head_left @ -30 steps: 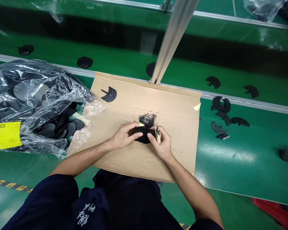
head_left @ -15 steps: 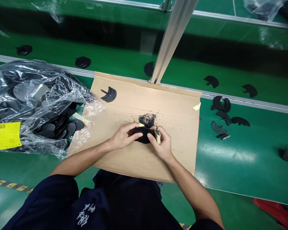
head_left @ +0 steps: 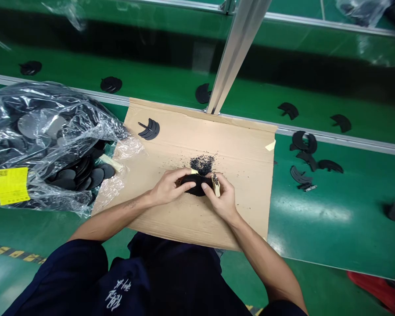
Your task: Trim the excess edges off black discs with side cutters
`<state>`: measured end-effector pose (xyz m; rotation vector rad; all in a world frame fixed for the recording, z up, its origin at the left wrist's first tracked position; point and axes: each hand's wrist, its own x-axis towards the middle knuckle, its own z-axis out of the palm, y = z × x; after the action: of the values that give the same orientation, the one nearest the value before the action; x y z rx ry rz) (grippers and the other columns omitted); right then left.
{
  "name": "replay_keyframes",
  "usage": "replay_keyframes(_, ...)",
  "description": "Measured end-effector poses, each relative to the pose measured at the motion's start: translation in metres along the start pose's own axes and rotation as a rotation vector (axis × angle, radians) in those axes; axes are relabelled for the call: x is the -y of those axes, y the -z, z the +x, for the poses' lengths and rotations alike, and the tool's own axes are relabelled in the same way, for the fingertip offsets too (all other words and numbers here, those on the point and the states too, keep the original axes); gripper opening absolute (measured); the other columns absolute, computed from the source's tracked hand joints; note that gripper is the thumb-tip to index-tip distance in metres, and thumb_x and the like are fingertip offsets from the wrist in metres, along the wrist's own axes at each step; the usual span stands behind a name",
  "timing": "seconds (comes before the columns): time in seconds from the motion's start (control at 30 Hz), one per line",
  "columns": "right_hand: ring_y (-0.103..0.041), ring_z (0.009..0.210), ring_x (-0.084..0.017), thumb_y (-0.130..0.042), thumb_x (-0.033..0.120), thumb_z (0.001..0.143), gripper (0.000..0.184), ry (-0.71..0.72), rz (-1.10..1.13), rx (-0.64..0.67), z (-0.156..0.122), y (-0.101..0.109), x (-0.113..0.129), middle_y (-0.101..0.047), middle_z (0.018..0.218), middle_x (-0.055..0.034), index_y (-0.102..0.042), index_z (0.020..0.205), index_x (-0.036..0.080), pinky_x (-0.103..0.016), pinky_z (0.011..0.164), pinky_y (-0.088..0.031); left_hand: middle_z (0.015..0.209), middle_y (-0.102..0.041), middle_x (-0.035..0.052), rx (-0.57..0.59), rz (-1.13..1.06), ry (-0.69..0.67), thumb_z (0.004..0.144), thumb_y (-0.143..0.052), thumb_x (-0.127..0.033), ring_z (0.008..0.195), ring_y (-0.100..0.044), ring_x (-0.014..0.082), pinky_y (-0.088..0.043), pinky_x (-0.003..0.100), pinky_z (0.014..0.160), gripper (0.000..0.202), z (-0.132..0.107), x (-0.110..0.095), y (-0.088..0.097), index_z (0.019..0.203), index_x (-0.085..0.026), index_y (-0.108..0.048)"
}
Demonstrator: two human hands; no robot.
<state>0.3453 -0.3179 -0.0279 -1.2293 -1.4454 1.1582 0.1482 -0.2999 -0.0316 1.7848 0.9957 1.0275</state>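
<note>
Both of my hands meet over the middle of a brown cardboard sheet [head_left: 184, 224]. Between them is a flat, rounded black piece [head_left: 192, 186]. My left hand [head_left: 171, 186] grips its left side, thumb on top, with a bit of pale yellow wrapping at the index fingertip. In my right hand [head_left: 224, 197] is a small tool with a cream handle and dark metal end [head_left: 216, 184], while the right thumb presses on the black piece. The tool's working tip is hidden. Just beyond the fingers lies a heap of black shavings [head_left: 202, 164].
At left, a clear plastic bag [head_left: 85, 103] with a yellow label spills black discs [head_left: 82, 173]. Stacked curved black pieces [head_left: 149, 129] lie on the cardboard's far left. More curved parts [head_left: 301, 175] lie on the green table at right. A metal post [head_left: 233, 61] rises behind the cardboard.
The hands, black piece and tool stay in nearly the same place. The view has shifted very slightly.
</note>
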Motion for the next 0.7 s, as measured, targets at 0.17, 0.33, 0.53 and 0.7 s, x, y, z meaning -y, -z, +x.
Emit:
replay_keyframes(0.17, -0.061, 0.075, -0.017, -0.068, 0.045, 0.090, 0.023, 0.014, -0.018, 0.007, 0.0002, 0.0002, -0.0005, -0.066, 0.086, -0.0018, -0.063, 0.095, 0.023, -0.029, 0.068, -0.052, 0.094, -0.075, 0.0070, 0.006, -0.018, 0.030, 0.095, -0.066, -0.036, 0.082, -0.069, 0.0153, -0.054, 0.024, 0.075, 0.024, -0.0001, -0.0004, 0.0007, 0.107, -0.015, -0.069)
replay_keyframes(0.33, -0.061, 0.076, -0.017, -0.068, 0.043, 0.089, 0.022, 0.022, -0.030, 0.003, 0.0004, 0.0002, -0.0006, -0.067, 0.087, -0.0019, -0.063, 0.097, 0.023, -0.029, 0.067, -0.052, 0.092, -0.073, 0.0061, 0.007, -0.076, 0.094, 0.093, -0.069, -0.036, 0.080, -0.066, 0.0142, -0.052, 0.022, 0.072, 0.025, -0.0018, 0.0017, 0.0000, 0.105, -0.014, -0.069)
replay_keyframes(0.53, -0.061, 0.075, -0.016, -0.069, 0.039, 0.088, 0.019, 0.017, 0.003, 0.016, 0.0008, 0.0012, -0.0013, -0.067, 0.087, -0.0012, -0.062, 0.097, 0.023, -0.028, 0.068, -0.052, 0.087, -0.068, 0.0045, 0.043, -0.294, 0.234, 0.091, -0.071, -0.043, 0.078, -0.064, 0.0137, -0.054, 0.021, 0.069, 0.032, -0.0013, 0.0049, -0.0037, 0.100, -0.013, -0.068)
replay_keyframes(0.7, -0.061, 0.075, -0.016, -0.069, 0.040, 0.088, 0.020, 0.017, 0.009, 0.031, 0.0012, 0.0013, -0.0013, -0.067, 0.088, -0.0012, -0.062, 0.097, 0.023, -0.028, 0.069, -0.053, 0.088, -0.068, 0.0045, 0.051, -0.355, 0.252, 0.089, -0.073, -0.043, 0.080, -0.064, 0.0137, -0.055, 0.022, 0.071, 0.032, 0.0001, 0.0050, -0.0033, 0.099, -0.013, -0.068)
